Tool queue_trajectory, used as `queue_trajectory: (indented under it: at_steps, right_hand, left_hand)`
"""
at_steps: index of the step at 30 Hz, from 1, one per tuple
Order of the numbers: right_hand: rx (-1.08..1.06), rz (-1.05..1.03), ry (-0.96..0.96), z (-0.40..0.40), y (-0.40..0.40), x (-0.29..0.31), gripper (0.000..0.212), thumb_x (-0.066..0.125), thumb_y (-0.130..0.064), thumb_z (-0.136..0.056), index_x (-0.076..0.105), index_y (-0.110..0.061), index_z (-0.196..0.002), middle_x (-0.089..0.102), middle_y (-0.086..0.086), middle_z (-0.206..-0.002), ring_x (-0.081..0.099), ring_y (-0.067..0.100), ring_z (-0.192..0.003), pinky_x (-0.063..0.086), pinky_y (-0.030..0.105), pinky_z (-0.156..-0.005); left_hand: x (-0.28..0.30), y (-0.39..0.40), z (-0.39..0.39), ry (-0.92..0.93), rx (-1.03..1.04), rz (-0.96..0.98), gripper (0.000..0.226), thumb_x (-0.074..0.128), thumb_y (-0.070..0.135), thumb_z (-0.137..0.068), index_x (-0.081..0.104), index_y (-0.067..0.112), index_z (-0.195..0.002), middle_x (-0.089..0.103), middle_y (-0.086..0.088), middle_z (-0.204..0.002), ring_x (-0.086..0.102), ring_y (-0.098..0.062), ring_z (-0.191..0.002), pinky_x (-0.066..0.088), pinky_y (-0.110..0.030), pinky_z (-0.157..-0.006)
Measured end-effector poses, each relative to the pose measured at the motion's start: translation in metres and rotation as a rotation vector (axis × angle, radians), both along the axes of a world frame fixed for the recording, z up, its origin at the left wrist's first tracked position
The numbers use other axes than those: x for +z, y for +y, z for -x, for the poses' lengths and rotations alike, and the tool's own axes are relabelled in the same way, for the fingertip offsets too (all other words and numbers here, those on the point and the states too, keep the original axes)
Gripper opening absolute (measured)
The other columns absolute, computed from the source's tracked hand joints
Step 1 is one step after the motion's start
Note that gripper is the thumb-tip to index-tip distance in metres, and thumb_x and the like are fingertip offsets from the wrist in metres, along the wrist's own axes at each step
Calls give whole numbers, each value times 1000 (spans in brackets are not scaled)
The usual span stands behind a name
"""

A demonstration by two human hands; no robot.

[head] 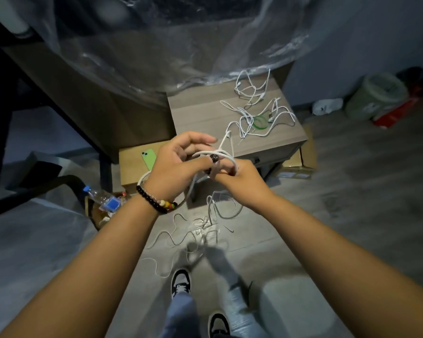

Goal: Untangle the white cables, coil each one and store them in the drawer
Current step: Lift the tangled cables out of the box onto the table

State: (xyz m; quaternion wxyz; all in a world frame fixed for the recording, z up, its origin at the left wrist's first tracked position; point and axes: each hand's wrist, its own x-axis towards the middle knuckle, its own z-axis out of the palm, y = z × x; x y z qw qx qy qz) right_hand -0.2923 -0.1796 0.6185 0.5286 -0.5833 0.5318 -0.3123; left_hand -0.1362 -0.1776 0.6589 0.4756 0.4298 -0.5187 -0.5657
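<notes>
My left hand and my right hand meet in front of me, both closed on loops of one white cable. A strand of it runs up to a tangle of white cables lying on the grey wooden nightstand. A green cable loop lies inside that tangle. More of the held cable hangs below my hands, and loose white cables on the floor trail near my feet. The nightstand's drawer front sits just beyond my right hand, mostly hidden.
A green phone lies on a cardboard box left of the nightstand. A plastic bottle sits lower left. Clear plastic sheeting covers furniture behind. A green bucket and red box stand at right.
</notes>
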Motion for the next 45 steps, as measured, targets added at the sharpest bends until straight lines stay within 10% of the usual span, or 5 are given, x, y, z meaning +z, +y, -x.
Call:
queue_trajectory:
  at_steps: [20,26,31,37,45]
  right_hand:
    - [-41,107,-55,-82,-109,82,22,49,3,-91,58,-9,-76,51,-14,-46,45,-3,-44,37,13,-48]
    - [-59,177,-6,-82,-134,93,16,52,-9,-94,65,-12,-84,50,-3,-92,49,-8,-73,36,5,-68]
    - [-112,-53,-212,-65,-157,93,21,48,-8,-91,67,-15,-89,69,14,-109,65,33,-98,49,51,-97]
    - [-19,-217,-502,-41,-174,104,17,35,-7,-100,52,-4,-97,72,17,-99,71,32,-86,57,38,-77]
    - [-128,-350,-677,-43,-190,111,23,35,-17,-103,44,-11,-82,52,16,-64,42,19,-44,37,29,-51]
  left_hand:
    - [-16,-89,-82,-276,-218,-243,51,80,19,-72,54,28,-114,62,7,-116,59,0,-104,46,-21,-90]
    - [-28,-102,-48,-313,-144,-217,50,80,32,-72,58,19,-115,65,7,-110,61,1,-97,47,-25,-89]
    - [-31,-108,-24,-378,19,-209,33,78,22,-77,58,19,-103,59,6,-89,54,-4,-68,43,-11,-63]
    - [-30,-117,-6,-411,123,-165,20,74,12,-79,57,21,-73,58,9,-81,54,3,-73,43,-17,-72]
    - [-25,-114,8,-307,-34,-294,31,75,6,-78,55,26,-89,54,7,-67,50,-6,-58,48,-19,-61]
